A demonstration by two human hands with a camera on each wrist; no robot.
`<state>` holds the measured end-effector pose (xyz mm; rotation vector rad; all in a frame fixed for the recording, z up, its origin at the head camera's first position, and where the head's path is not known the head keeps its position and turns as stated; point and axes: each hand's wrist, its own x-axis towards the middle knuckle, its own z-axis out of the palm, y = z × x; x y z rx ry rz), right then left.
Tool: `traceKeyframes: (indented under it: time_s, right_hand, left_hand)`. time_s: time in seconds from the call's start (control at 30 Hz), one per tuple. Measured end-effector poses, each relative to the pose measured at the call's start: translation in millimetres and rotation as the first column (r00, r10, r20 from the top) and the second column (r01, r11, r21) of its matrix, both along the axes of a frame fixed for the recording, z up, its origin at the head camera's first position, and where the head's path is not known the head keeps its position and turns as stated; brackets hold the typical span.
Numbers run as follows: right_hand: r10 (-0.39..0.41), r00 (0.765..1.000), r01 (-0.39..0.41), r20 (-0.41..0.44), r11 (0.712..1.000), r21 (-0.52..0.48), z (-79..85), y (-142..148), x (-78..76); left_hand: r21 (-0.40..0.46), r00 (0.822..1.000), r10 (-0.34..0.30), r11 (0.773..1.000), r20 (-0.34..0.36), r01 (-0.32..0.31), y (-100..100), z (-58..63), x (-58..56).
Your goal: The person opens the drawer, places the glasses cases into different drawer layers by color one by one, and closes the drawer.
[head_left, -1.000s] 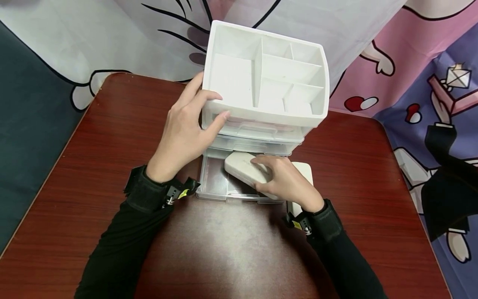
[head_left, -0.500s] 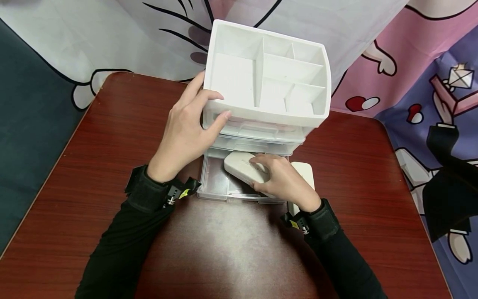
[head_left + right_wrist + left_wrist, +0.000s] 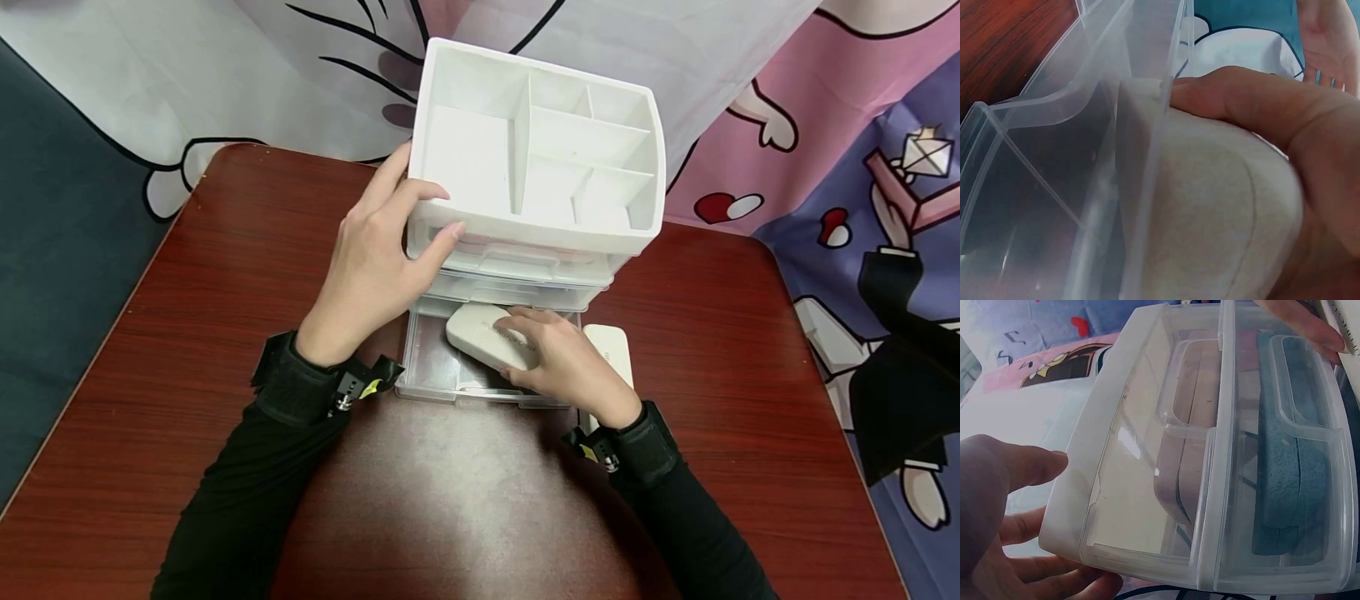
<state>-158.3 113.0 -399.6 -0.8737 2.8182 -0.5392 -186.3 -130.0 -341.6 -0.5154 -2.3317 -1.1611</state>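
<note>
A white desktop drawer organizer (image 3: pixel 465 150) has a divided top tray and clear drawers. My left hand (image 3: pixel 371 246) grips its front left corner, thumb on the front and fingers at the rim and side. The lowest clear drawer (image 3: pixel 431 358) is pulled out. My right hand (image 3: pixel 573 362) holds an off-white glasses case (image 3: pixel 483 335), thumb on the near side and fingers on the far side. The case lies slanted in the drawer; the right wrist view shows the case (image 3: pixel 1210 206) against the clear wall. Its right end is hidden by the hand.
Right of the drawer lies another off-white object (image 3: pixel 611 350), partly behind the right hand. Through the upper drawer fronts show a pink case (image 3: pixel 1175 469) and a teal case (image 3: pixel 1291 469). The brown table (image 3: pixel 262 217) meets a printed curtain (image 3: pixel 285 83) behind.
The right hand and the glasses case have shifted slightly left and toward the back within the drawer. The left hand stays on the organizer's corner.
</note>
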Motion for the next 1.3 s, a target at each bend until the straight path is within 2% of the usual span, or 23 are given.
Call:
traceKeyframes:
  time_s: [0.2,0.53,0.9,1.13,1.3]
  right_hand:
    - [0.036,0.999,-0.036,0.007,0.999,-0.006,0.0,1.5,0.4]
    - [0.122,0.992,-0.121,-0.021,0.992,0.041,-6.5,4.0,1.0]
    - [0.167,0.981,-0.149,-0.097,0.974,0.170,-10.1,0.7,2.2]
    - [0.192,0.971,-0.159,-0.145,0.964,0.214,-15.3,0.7,1.7]
    - [0.201,0.961,-0.161,-0.192,0.965,0.208,-18.9,1.4,1.0]
  left_hand:
    - [-0.002,1.000,0.004,1.000,0.002,-0.004,0.1,-0.2,0.2]
    - [-0.006,1.000,0.001,1.000,-0.005,-0.001,0.3,0.0,-0.3]
    - [-0.012,1.000,0.004,1.000,0.004,-0.004,0.0,0.3,-0.2]
    - [-0.018,1.000,0.009,1.000,0.012,-0.009,-0.5,0.1,0.2]
    - [-0.014,1.000,0.008,1.000,0.007,-0.008,-0.4,0.0,-0.1]
